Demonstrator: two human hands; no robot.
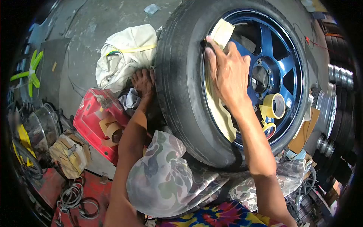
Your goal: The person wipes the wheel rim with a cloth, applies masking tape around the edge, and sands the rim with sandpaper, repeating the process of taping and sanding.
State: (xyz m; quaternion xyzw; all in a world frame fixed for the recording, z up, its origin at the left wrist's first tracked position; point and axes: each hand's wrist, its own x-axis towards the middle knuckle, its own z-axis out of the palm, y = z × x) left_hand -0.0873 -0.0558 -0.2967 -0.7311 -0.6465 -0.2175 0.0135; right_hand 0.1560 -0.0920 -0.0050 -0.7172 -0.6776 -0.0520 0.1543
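Observation:
A black tire (181, 75) on a blue spoked rim (266, 39) fills the middle. Pale yellow masking tape (219, 113) lies along the rim's left edge. My right hand (228, 70) presses on the rim edge at the upper left, its fingers bent against the tape; whether something small is pinched there is hard to make out. My left hand (143, 83) rests with fingers spread beside the tire, against a white cloth bundle (128, 45). A roll of yellow tape (274, 106) sits on the lower spokes, with a smaller piece of tape (268, 126) beside it.
A red plastic container (89, 117) with a brown paper roll (110, 130) is left of my left arm. Further left are a taped box (70, 155), a coiled cable (73, 195) and a green star-shaped object (32, 73). Silver rims (326, 113) and cardboard (304, 130) stand right.

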